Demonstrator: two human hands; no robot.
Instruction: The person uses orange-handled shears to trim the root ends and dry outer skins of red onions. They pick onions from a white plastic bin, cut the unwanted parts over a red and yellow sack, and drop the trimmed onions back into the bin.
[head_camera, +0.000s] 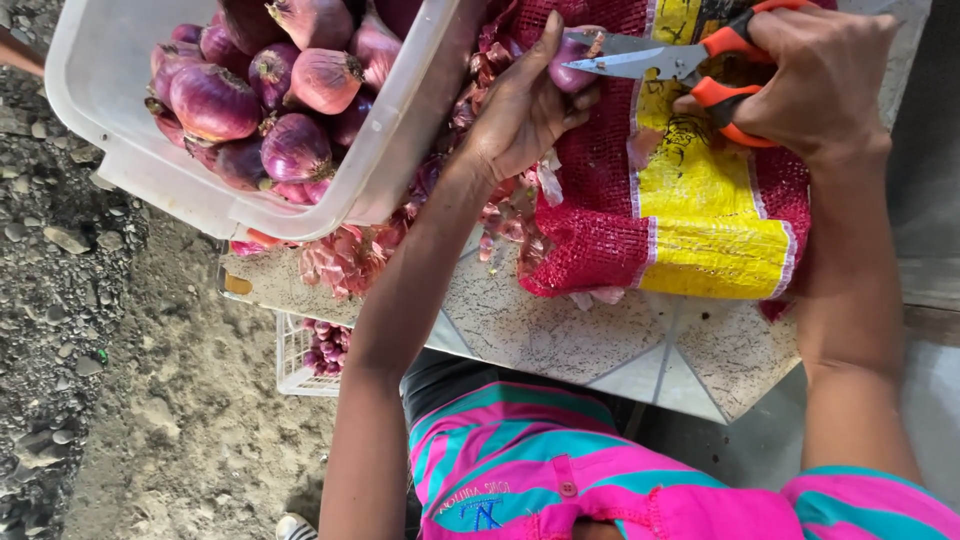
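My left hand (525, 105) holds a small red onion (572, 60) between thumb and fingers, over a red mesh sack (600, 220) with a yellow label. My right hand (815, 75) grips orange-handled scissors (660, 62), whose open blades point left and touch the onion's end. Both hands hover above the sack at the top of the view.
A white plastic tub (390, 150) full of red onions sits at upper left on a tiled table (600, 340). Loose onion skins (350, 255) lie beside the tub and sack. A white basket (300, 360) with peelings stands below on gravelly ground.
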